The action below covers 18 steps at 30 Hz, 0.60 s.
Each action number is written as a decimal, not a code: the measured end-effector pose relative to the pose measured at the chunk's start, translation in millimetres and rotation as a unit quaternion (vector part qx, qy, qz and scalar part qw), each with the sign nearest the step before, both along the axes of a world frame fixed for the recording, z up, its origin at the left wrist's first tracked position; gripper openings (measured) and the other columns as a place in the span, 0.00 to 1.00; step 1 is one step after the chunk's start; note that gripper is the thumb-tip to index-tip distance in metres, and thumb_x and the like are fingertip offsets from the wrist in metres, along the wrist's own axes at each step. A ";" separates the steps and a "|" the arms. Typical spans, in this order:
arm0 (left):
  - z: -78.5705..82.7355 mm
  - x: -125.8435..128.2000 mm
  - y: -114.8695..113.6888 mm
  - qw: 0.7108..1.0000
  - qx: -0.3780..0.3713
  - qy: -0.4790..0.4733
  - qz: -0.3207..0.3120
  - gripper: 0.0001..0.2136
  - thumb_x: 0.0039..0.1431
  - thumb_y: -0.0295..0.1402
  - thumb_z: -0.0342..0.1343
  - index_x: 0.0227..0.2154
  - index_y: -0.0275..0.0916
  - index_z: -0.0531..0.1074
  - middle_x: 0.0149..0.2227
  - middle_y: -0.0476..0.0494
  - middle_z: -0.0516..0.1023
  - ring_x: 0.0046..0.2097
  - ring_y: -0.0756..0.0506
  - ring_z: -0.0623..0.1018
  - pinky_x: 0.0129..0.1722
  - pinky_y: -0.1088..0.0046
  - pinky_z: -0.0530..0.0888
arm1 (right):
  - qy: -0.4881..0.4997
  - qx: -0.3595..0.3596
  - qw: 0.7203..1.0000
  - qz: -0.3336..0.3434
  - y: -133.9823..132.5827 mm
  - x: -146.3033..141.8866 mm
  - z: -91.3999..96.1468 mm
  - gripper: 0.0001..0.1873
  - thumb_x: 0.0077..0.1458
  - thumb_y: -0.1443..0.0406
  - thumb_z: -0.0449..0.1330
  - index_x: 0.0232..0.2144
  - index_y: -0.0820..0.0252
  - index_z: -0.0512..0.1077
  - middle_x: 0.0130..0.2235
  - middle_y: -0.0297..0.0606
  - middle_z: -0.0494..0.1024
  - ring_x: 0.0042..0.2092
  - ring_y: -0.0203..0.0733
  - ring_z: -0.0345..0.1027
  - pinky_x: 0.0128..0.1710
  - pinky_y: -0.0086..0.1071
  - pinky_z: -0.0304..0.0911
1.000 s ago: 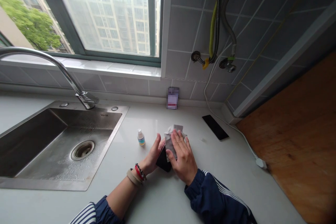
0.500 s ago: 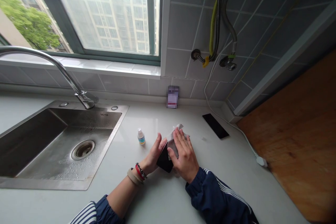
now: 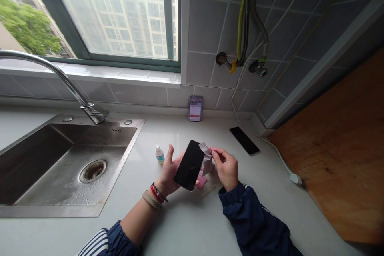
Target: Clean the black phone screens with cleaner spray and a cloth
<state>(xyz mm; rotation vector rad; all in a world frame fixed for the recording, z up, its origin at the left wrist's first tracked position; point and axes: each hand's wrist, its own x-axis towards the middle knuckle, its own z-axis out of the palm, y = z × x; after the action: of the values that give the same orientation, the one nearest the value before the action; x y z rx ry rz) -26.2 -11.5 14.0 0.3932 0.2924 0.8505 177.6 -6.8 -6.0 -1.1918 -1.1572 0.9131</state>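
Observation:
My left hand (image 3: pixel 168 170) grips a black phone (image 3: pixel 189 165) from behind, its dark screen tilted up and facing me. Fingers wrap its back and the thumb lies along its left edge. My right hand (image 3: pixel 225 166) pinches a small grey cloth (image 3: pixel 207 157) that hangs against the phone's right edge. A bit of pink (image 3: pixel 201 181) shows under the phone's lower edge. A small dropper bottle (image 3: pixel 159 155) with a white cap stands on the white counter (image 3: pixel 186 224) just left of my left hand.
A steel sink (image 3: pixel 45 168) with a curved faucet (image 3: pixel 54 76) fills the left. A second black phone (image 3: pixel 244 140) lies flat at the back right beside a white cable (image 3: pixel 279 158). A small box (image 3: pixel 195 108) leans on the tiled wall. A wooden board (image 3: pixel 342 144) lies to the right.
The phone was lying under my right hand and the cloth; now my left hand has lifted and tilted it screen up, and my right hand has drawn the cloth off to its right edge.

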 end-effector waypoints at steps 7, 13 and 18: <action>-4.5 -0.6 0.8 0.999 -0.012 -0.045 -0.012 0.42 0.64 0.63 0.37 0.71 0.36 0.51 0.55 0.24 0.76 0.50 0.28 0.80 0.43 0.49 0.79 | 0.095 -0.092 0.986 0.098 -1.1 -6.1 0.8 0.26 0.54 0.49 0.69 0.47 0.61 0.79 0.41 0.45 0.84 0.34 0.45 0.79 0.34 0.38 0.77; -11.1 -2.6 1.8 0.999 -0.022 -0.043 0.021 0.42 0.65 0.63 0.38 0.71 0.36 0.51 0.54 0.25 0.77 0.49 0.29 0.80 0.43 0.49 0.79 | 0.189 -0.171 0.951 0.177 -2.6 -4.0 10.6 0.29 0.45 0.59 0.75 0.51 0.59 0.78 0.48 0.45 0.83 0.43 0.48 0.81 0.40 0.38 0.77; -3.3 -1.2 0.7 0.999 -0.009 -0.040 0.030 0.42 0.65 0.63 0.37 0.71 0.35 0.52 0.59 0.23 0.73 0.50 0.29 0.80 0.40 0.50 0.80 | 0.151 -0.179 0.950 0.208 -1.4 -2.6 7.8 0.32 0.41 0.61 0.77 0.51 0.58 0.78 0.47 0.43 0.82 0.46 0.47 0.79 0.43 0.37 0.75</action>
<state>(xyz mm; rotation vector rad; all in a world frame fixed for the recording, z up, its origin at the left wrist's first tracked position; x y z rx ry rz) -27.4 -10.8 10.7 0.3343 0.2373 0.9195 175.0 -8.3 1.8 -1.0541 -1.0327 1.6246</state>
